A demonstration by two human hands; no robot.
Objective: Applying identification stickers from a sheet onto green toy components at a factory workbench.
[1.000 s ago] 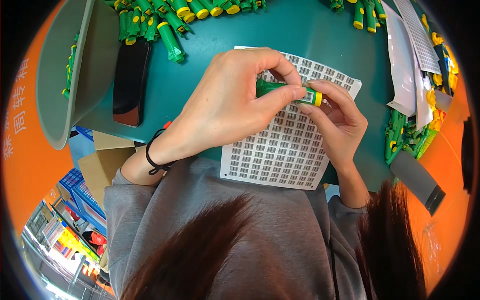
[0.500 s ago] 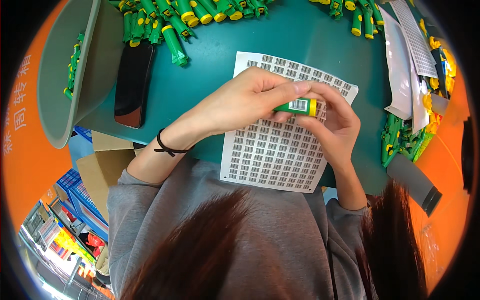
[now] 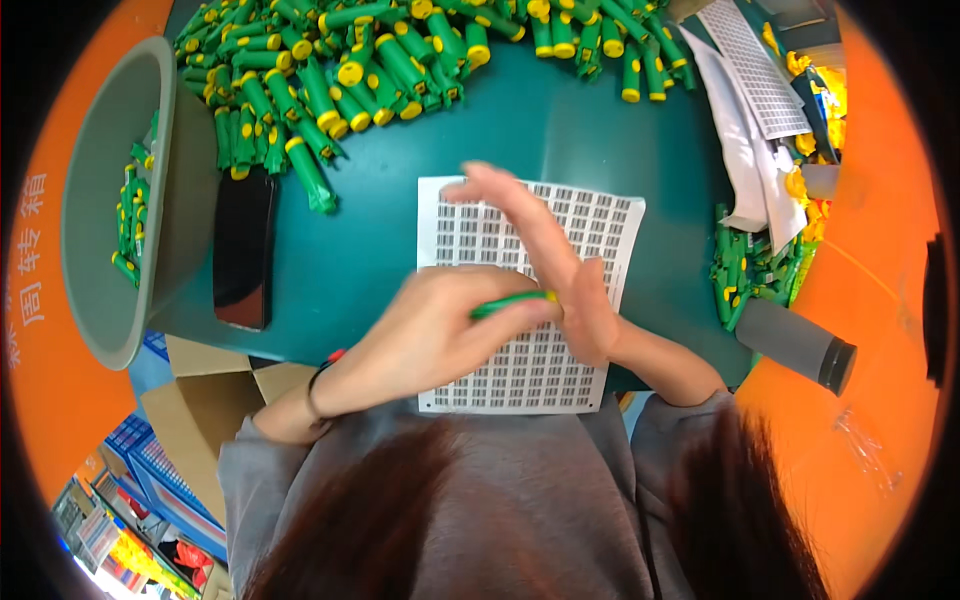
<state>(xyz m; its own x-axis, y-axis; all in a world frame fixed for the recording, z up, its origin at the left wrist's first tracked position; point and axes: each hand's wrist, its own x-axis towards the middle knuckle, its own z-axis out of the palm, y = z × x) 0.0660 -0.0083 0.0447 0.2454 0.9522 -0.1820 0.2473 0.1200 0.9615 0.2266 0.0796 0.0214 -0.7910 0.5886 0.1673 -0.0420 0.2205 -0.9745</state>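
My left hand (image 3: pixel 440 330) is wrapped round a small green plastic tube (image 3: pixel 497 304) with a yellow end, mostly hidden by the fingers. My right hand (image 3: pixel 578 290) is open, its fingers stretched away from me, and the base of its palm meets or nearly meets the tube's yellow end. Both hands are above a white sheet of barcode labels (image 3: pixel 605 225), which lies on the green tabletop (image 3: pixel 380 240) close to my body. The label seen earlier on the tube is out of sight.
Green tubes with yellow ends (image 3: pixel 400 65) are heaped along the far side. At left are a grey-green tub (image 3: pixel 165 230) holding more, and a black phone (image 3: pixel 243 260). To the right lie white packaging (image 3: pixel 725 150), bagged green parts (image 3: pixel 750 265) and a grey cylinder (image 3: pixel 790 345). A cardboard box (image 3: pixel 205 400) sits below.
My right hand has turned from curled fingers around the tube's end to a flat, stretched palm. The tube is now deeper in my left hand. The whole view has shifted, showing more of the heap.
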